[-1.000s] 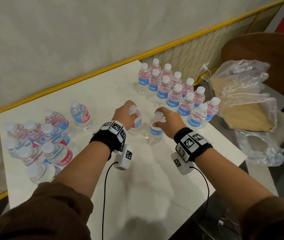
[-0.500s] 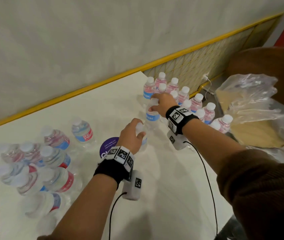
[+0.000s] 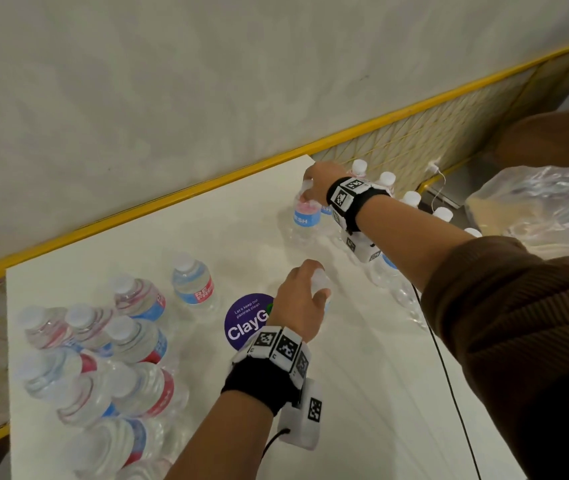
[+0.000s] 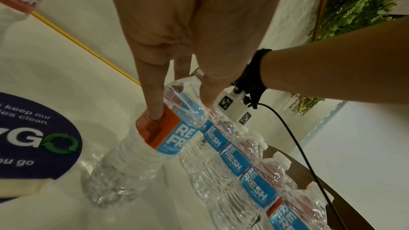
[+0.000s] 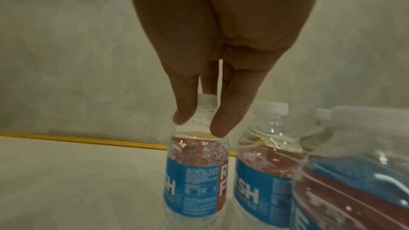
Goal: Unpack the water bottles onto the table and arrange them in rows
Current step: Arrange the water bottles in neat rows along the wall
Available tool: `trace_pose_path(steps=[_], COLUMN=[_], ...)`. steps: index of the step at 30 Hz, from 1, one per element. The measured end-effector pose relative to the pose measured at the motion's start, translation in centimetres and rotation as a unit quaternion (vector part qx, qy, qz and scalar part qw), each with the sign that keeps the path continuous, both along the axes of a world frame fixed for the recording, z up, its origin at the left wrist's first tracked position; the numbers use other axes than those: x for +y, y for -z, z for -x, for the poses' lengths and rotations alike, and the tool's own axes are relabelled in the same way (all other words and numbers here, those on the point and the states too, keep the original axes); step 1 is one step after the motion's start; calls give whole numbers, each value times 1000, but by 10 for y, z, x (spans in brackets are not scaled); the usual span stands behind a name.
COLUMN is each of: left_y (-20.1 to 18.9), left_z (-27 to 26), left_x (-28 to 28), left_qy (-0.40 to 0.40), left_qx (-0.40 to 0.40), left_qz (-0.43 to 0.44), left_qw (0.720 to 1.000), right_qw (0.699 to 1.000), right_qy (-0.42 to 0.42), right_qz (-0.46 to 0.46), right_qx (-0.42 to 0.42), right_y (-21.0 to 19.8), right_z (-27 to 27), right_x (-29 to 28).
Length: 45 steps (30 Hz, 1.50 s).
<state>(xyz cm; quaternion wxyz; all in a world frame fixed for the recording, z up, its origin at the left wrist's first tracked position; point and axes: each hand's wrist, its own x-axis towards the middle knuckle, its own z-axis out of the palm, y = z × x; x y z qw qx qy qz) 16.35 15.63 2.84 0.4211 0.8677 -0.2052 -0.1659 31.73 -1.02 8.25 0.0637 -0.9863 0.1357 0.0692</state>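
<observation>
Both hands hold small clear water bottles with blue and red labels. My right hand (image 3: 309, 194) (image 5: 198, 125) pinches the neck of an upright bottle (image 3: 305, 218) (image 5: 194, 179) at the far end of the table, just left of the rows of bottles (image 3: 411, 199) (image 5: 267, 163). My left hand (image 3: 323, 294) (image 4: 181, 109) grips another bottle (image 3: 321, 282) (image 4: 155, 144) by its top near mid-table, beside the row (image 4: 243, 163). That bottle's base is at the tabletop or just above it. My palm hides its cap in the left wrist view.
A loose cluster of bottles (image 3: 110, 358) fills the table's left end, with one bottle (image 3: 193, 285) standing apart. A purple round sticker (image 3: 246, 320) lies on the white table (image 3: 362, 393). Crumpled plastic wrap (image 3: 536, 209) lies off the right edge. A yellow rail (image 3: 172, 199) runs along the wall.
My right hand carried its bottle from mid-table out to the far end of the rows. My left hand, still gripping its bottle, moved a little forward.
</observation>
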Motion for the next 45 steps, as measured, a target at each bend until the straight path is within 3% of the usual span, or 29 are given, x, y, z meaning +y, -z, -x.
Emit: trace_pose_path(steps=[14, 22, 27, 32, 35, 38, 42, 45], left_y=[-3, -3, 1, 6, 7, -4, -29, -34], left_z=[0, 0, -3, -3, -3, -11, -41, -59], left_x=[-2, -2, -1, -2, 2, 18, 49, 73], left_qy=[7, 3, -7, -36, -55, -52, -131, -206], left_qx=[-3, 2, 10, 41, 60, 62, -70, -93], left_qz=[-13, -14, 5, 17, -10, -75, -209, -266], left_qw=[1000, 1000, 1000, 998, 997, 994, 967, 937], right_qw=[997, 998, 999, 991, 985, 983, 985, 987], right_qy=[-37, -27, -39, -95, -106, -115, -142, -137], right_qz=[54, 39, -24, -81, -110, -132, -86, -73], right_qx=[46, 46, -9, 48, 80, 49, 41, 41], right_y=[-11, -16, -33, -29, -10, 0, 0, -3], right_z=[-7, 1, 55, 138, 165, 178, 183, 179], right_x=[7, 9, 22, 40, 43, 49, 51, 41])
